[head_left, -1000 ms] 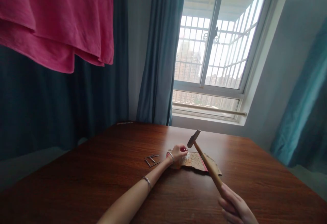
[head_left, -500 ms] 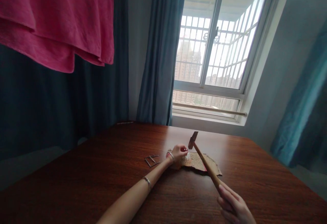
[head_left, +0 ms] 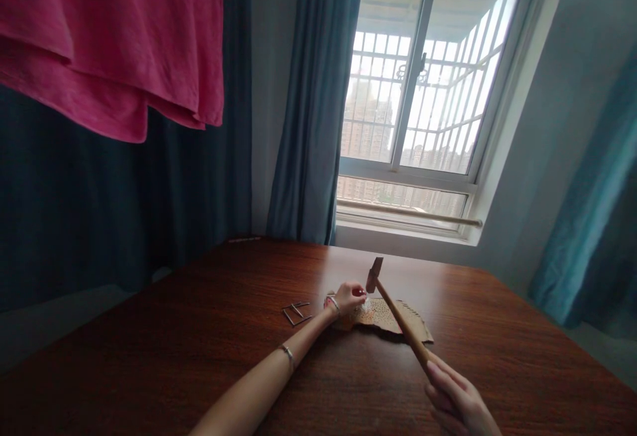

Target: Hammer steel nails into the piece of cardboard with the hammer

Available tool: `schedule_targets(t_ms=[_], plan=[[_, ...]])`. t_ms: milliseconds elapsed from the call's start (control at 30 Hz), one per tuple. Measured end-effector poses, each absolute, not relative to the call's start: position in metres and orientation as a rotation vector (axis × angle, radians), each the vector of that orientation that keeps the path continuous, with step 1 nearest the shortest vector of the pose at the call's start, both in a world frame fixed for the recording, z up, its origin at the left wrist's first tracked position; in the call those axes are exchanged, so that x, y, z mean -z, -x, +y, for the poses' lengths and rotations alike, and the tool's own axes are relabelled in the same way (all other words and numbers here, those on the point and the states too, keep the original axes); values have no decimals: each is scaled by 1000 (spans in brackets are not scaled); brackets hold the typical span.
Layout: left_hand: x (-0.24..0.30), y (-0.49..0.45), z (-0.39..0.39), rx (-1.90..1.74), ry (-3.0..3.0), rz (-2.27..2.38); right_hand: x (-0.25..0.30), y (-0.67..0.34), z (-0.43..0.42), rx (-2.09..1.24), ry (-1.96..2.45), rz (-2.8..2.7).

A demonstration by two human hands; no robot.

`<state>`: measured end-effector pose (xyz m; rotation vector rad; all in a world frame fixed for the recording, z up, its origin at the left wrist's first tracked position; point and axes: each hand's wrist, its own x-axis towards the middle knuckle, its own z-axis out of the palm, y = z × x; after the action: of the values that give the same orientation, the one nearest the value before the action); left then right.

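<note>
My right hand (head_left: 458,403) grips the end of a wooden hammer handle; the hammer (head_left: 395,313) slants up and away, its metal head just above and right of my left hand. My left hand (head_left: 348,296) is stretched out over the wooden table (head_left: 199,350), fingers pinched on something small that I cannot make out, at the left end of a tan perforated piece of board (head_left: 413,323). A bracelet shows at that wrist and another further up the forearm.
Several thin metal bars or nails (head_left: 297,312) lie on the table left of my left hand. A pink cloth (head_left: 109,44) hangs at upper left. Blue curtains (head_left: 313,104) flank a barred window (head_left: 418,97) behind the table.
The hammer head has dropped from its raised, tilted position down close to my left hand's fingers. My right hand shifted slightly. The left hand stayed in place.
</note>
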<state>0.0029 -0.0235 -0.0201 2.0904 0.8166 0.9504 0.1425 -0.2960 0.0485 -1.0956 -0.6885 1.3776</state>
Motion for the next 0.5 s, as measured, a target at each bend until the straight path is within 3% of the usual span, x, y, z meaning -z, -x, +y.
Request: schedule_targets(t_ms=[500], plan=[[8,-2,-34,-920,-2080,925,-57,-137,-298,-1381,1115,-642]])
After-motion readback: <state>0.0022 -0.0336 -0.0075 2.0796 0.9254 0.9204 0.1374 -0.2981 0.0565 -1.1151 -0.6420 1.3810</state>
